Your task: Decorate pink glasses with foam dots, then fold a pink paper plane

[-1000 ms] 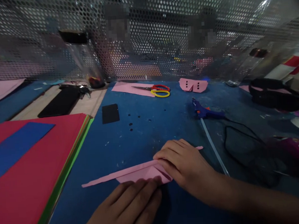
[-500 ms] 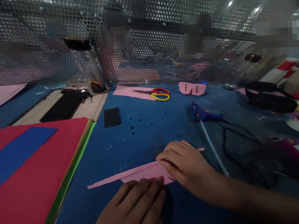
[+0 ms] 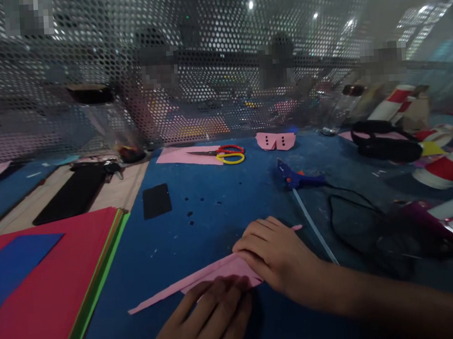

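On the blue tabletop (image 3: 116, 317) lies a pink paper piece (image 3: 231, 267) with a long narrow pink strip (image 3: 161, 297) along its far edge. The strip's left end sticks out freely, and its other end shows beyond my right hand (image 3: 279, 260). That hand presses the strip and paper, thumb and fingers closed together over them. My left hand (image 3: 211, 319) rests with outstretched fingers on the paper's near edge, partly hiding it. Farther off stands a folded pink paper shape (image 3: 276, 141) with small black squares. A blue glue gun (image 3: 299, 178) with a clear glue stick lies to the right.
Scissors (image 3: 231, 154) lie on pink paper by the perforated metal screen (image 3: 208, 104). A black card (image 3: 157, 201) has small black bits beside it. Coloured sheets (image 3: 79, 248), a phone (image 3: 72, 193) and a jar (image 3: 129, 152) are left. A cable (image 3: 349, 196) and tape rolls (image 3: 445, 170) are right.
The view has tilted up and turned slightly, so the table things sit lower and more to the left. Both hands stay on the pink paper, the left covering slightly more of it.
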A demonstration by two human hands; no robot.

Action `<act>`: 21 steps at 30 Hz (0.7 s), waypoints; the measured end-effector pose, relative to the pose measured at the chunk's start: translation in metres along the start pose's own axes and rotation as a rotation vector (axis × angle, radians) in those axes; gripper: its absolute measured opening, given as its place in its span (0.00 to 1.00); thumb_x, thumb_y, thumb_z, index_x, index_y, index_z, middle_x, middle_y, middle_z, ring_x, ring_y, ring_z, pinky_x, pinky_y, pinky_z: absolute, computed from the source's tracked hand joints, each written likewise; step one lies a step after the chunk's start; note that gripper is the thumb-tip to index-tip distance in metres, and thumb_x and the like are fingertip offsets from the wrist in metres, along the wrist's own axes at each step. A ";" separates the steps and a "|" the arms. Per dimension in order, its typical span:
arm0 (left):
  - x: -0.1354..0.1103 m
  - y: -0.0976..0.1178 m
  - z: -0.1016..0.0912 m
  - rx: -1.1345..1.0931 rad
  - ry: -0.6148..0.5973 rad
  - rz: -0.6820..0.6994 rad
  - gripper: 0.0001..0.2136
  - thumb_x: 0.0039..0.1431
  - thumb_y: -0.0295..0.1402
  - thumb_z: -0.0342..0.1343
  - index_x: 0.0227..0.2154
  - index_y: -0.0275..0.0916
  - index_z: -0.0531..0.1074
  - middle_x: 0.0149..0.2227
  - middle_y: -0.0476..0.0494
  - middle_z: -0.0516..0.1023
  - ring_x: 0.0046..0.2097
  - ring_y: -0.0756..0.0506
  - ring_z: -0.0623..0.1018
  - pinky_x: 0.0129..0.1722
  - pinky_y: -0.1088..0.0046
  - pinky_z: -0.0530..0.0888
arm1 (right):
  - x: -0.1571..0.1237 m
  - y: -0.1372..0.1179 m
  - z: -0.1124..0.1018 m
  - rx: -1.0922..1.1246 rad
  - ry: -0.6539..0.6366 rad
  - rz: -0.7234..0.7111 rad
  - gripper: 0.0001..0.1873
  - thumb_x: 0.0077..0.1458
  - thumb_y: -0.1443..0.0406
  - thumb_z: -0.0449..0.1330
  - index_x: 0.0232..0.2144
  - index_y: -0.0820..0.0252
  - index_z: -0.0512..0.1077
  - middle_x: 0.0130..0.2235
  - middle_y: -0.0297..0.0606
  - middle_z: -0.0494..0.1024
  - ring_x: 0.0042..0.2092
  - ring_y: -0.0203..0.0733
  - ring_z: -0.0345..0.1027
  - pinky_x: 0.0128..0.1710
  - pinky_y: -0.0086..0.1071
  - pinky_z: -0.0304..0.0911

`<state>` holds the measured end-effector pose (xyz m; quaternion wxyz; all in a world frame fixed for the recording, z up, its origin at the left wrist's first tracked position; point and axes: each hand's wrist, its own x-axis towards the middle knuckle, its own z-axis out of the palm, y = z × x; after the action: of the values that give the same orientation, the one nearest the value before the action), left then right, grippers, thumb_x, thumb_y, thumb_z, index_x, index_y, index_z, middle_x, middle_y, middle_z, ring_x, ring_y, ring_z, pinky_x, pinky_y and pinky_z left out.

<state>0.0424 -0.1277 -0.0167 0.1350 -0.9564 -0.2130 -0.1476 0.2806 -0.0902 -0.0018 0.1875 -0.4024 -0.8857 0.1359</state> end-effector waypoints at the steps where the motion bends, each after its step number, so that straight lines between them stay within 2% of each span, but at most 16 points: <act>1: -0.001 -0.001 0.003 -0.001 0.013 -0.010 0.19 0.69 0.44 0.51 0.57 0.45 0.72 0.54 0.51 0.79 0.53 0.45 0.74 0.56 0.71 0.65 | 0.000 0.000 0.000 0.000 0.005 -0.004 0.09 0.70 0.66 0.52 0.44 0.57 0.72 0.43 0.36 0.77 0.46 0.42 0.66 0.46 0.39 0.54; 7: -0.006 -0.003 0.007 0.038 0.037 -0.014 0.23 0.67 0.47 0.53 0.58 0.40 0.72 0.56 0.48 0.79 0.54 0.42 0.74 0.57 0.65 0.64 | -0.001 0.000 0.001 0.044 0.028 0.042 0.08 0.69 0.66 0.53 0.43 0.57 0.73 0.43 0.35 0.76 0.45 0.40 0.66 0.46 0.37 0.55; 14: -0.006 -0.002 0.009 -0.009 0.062 -0.003 0.24 0.64 0.45 0.57 0.57 0.36 0.73 0.56 0.44 0.79 0.55 0.40 0.73 0.61 0.64 0.60 | -0.001 0.006 0.004 0.002 0.042 -0.007 0.08 0.68 0.65 0.54 0.43 0.58 0.74 0.43 0.37 0.76 0.45 0.42 0.66 0.46 0.38 0.58; 21: -0.008 0.000 0.007 0.001 0.024 -0.041 0.27 0.64 0.43 0.56 0.63 0.38 0.67 0.64 0.43 0.70 0.63 0.37 0.66 0.68 0.60 0.52 | 0.000 0.004 0.005 -0.031 0.058 0.007 0.08 0.68 0.66 0.55 0.42 0.58 0.74 0.43 0.37 0.76 0.46 0.42 0.67 0.47 0.37 0.58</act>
<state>0.0375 -0.1285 -0.0259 0.1349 -0.9499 -0.2308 -0.1617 0.2817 -0.0881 -0.0077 0.2063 -0.4121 -0.8805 0.1113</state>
